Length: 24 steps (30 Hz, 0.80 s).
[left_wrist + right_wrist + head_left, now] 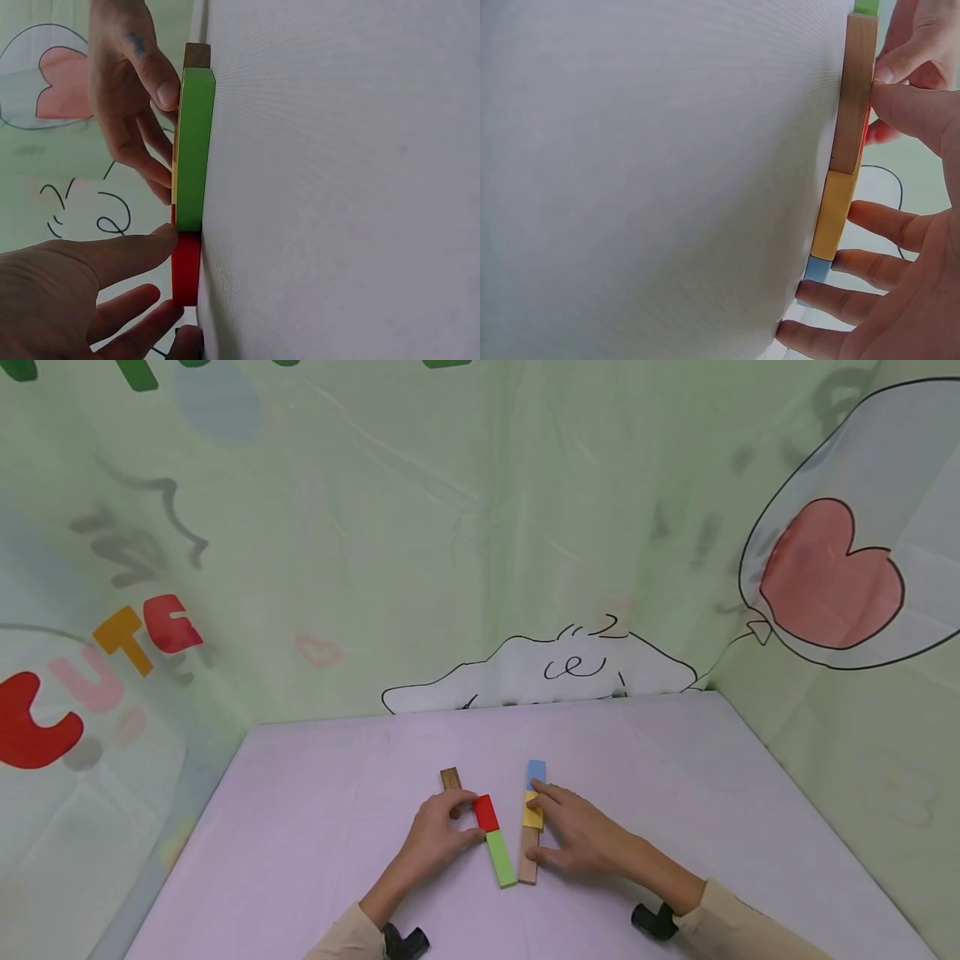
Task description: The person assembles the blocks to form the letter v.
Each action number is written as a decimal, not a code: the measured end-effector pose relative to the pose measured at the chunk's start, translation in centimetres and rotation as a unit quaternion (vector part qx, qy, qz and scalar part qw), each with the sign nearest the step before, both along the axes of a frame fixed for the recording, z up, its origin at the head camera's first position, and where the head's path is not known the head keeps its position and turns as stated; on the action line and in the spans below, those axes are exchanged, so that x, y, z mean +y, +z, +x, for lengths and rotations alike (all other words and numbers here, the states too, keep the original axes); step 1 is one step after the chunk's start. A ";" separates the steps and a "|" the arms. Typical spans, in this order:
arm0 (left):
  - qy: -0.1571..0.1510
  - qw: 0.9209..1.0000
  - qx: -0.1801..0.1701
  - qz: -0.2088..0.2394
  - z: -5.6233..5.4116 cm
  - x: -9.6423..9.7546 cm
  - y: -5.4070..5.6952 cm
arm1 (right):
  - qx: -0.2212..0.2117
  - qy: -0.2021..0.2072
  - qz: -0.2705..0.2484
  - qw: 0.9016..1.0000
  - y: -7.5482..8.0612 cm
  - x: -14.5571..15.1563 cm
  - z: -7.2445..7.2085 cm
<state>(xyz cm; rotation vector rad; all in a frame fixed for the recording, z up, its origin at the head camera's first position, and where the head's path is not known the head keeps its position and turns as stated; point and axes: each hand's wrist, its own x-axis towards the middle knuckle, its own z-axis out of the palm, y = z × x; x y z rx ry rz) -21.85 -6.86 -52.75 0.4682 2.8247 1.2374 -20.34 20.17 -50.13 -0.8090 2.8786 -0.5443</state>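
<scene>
My left hand (435,833) touches the red block (487,813), its thumb by the seam where that block meets the green block (501,860) and its fingertips at the far end. A dark brown block (450,778) lies beyond, partly hidden behind the left fingers. My right hand (581,831) rests along a second row: its thumb is on the light wooden block (856,97), its extended fingers on the yellow block (832,217) and near the blue block (536,772). Both rows lie flat, slightly apart, nearing each other at the close end.
The blocks lie on a pale lilac table (337,827). A printed cloth backdrop (375,527) stands behind it and along its sides. Black wrist mounts (654,922) sit below both sleeves, just above the tabletop.
</scene>
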 end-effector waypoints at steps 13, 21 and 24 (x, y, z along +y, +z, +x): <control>0.006 1.000 0.011 0.027 0.0 -0.3 0.2 | -0.004 -0.010 0.005 1.000 -0.1 -0.1 0.0; 0.034 0.999 0.014 0.025 -0.4 -1.3 0.6 | -0.008 -0.017 0.005 1.000 -0.1 -0.2 0.1; 0.043 0.999 0.016 0.024 -0.7 -1.7 0.6 | -0.001 -0.010 0.005 1.000 -0.1 -0.1 0.1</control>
